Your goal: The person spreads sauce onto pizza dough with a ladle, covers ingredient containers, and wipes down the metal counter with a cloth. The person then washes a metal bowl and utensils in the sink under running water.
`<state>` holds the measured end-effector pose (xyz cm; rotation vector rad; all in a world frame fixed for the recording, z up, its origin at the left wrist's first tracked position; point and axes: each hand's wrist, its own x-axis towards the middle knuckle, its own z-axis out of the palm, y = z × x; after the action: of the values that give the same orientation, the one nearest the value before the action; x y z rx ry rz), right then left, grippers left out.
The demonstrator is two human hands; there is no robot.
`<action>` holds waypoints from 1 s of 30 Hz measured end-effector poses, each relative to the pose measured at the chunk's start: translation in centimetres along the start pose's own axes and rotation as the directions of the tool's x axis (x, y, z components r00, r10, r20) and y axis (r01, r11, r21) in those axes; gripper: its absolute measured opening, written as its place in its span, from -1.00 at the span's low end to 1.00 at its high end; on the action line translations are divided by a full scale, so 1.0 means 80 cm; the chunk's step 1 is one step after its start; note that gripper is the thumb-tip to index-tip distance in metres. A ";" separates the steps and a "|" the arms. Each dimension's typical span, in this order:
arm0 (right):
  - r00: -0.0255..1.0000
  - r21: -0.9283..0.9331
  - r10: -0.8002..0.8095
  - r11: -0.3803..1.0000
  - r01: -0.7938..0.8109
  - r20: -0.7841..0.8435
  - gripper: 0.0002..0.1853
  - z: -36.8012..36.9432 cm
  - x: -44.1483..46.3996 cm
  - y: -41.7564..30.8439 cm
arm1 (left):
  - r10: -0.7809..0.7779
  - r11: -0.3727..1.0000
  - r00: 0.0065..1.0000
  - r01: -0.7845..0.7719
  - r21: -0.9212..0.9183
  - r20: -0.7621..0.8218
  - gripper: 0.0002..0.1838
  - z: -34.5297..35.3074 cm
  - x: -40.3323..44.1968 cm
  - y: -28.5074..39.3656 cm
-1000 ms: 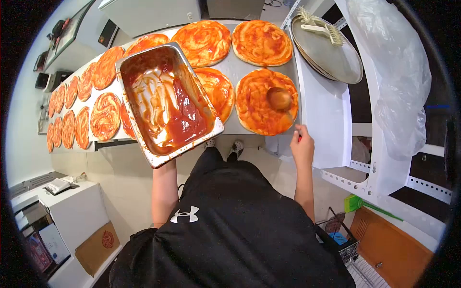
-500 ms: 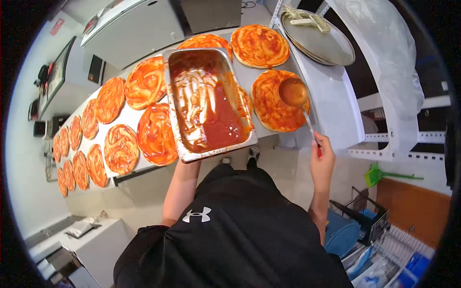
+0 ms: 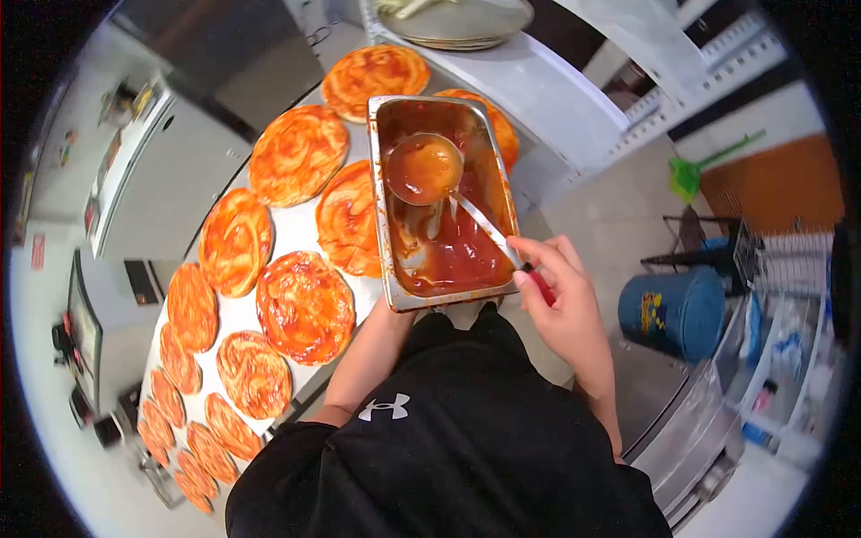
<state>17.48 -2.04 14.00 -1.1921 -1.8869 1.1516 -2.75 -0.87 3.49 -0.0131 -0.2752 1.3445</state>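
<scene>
My left hand (image 3: 395, 321) is beneath a deep metal pan (image 3: 448, 295) and holds it up; the pan hides its fingers. Red sauce (image 3: 466, 262) lies in the pan, thickest at the near end, with smears on the walls. In my right hand (image 3: 558, 291), closed round its red handle, is a ladle (image 3: 424, 169). The ladle's round bowl is inside the pan's far half and has orange-red sauce in it. Just left of the pan are sauce-covered pizza bases, including a glossy one (image 3: 306, 308) and one partly hidden by the pan (image 3: 350, 220).
Several more sauced bases (image 3: 235, 242) line the white table (image 3: 296, 229) in two rows. Flat round metal pans (image 3: 457, 22) are stacked on a white surface at the back. A blue bin (image 3: 673, 314) and a wire rack stand at right.
The ladle has gone from over the right-hand pizza base into the metal pan. My view has turned, and the pan now covers part of that base.
</scene>
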 end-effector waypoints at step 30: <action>0.948 0.682 0.119 0.721 0.123 -0.296 -0.58 -0.434 -0.466 0.234 | -0.374 0.778 0.827 0.526 0.343 -0.420 -0.40 -0.371 0.105 -0.743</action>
<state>68.46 -20.29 10.11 -0.8603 -1.0332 1.3907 61.98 -2.03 -13.67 0.2043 0.3135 0.8646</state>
